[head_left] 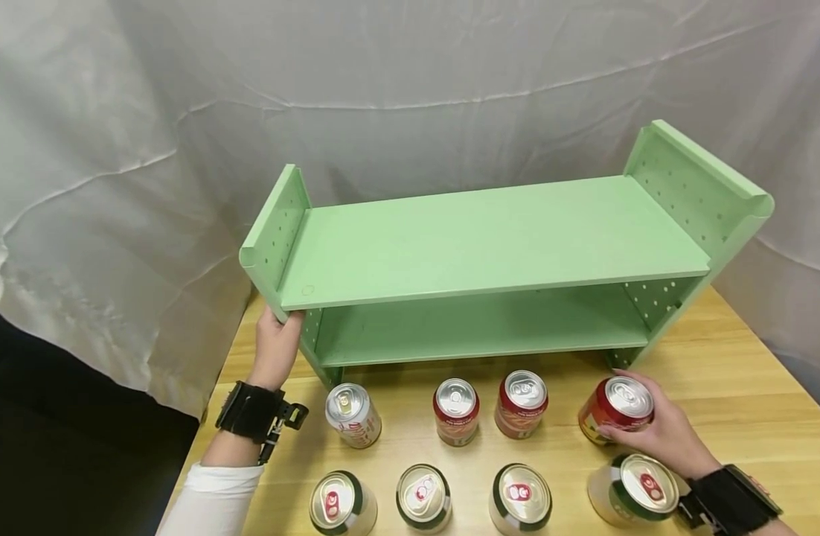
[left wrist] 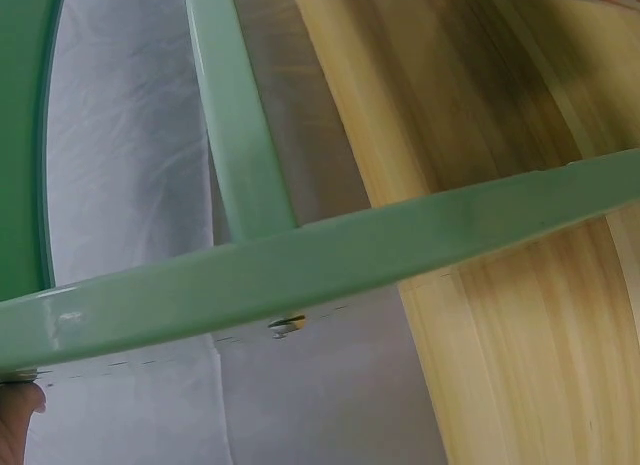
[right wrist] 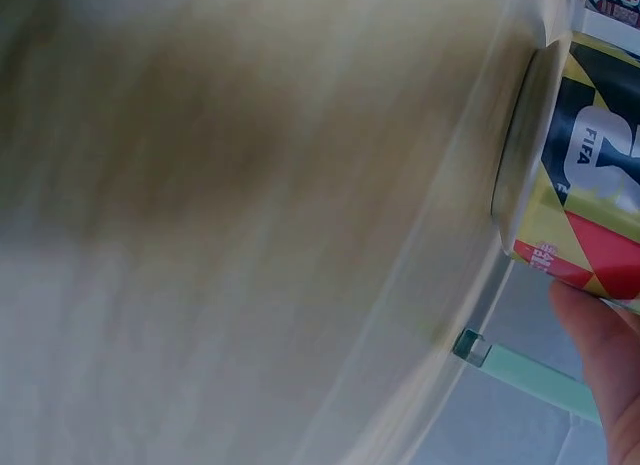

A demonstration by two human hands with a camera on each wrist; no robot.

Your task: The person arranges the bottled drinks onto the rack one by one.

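A light green two-tier shelf rack (head_left: 490, 238) stands at the back of the table. My left hand (head_left: 276, 346) grips the lower part of its left side panel, just under the upper board; most fingers are hidden behind the panel. In the left wrist view, only a bit of that hand (left wrist: 18, 420) shows, at the rack's edge. My right hand (head_left: 671, 432) holds a red can (head_left: 599, 413) with a silver top, thumb in front and fingers behind. The right wrist view shows this can's yellow, red and black printed side (right wrist: 600, 165) with the thumb against it.
Left of the held can, a silver can (head_left: 356, 424) and two red cans (head_left: 457, 417) (head_left: 519, 413) stand in a row before the rack. Several pale cans with green rims (head_left: 423, 499) form a nearer row on the wooden table (head_left: 725, 372). A grey cloth (head_left: 450, 59) hangs behind.
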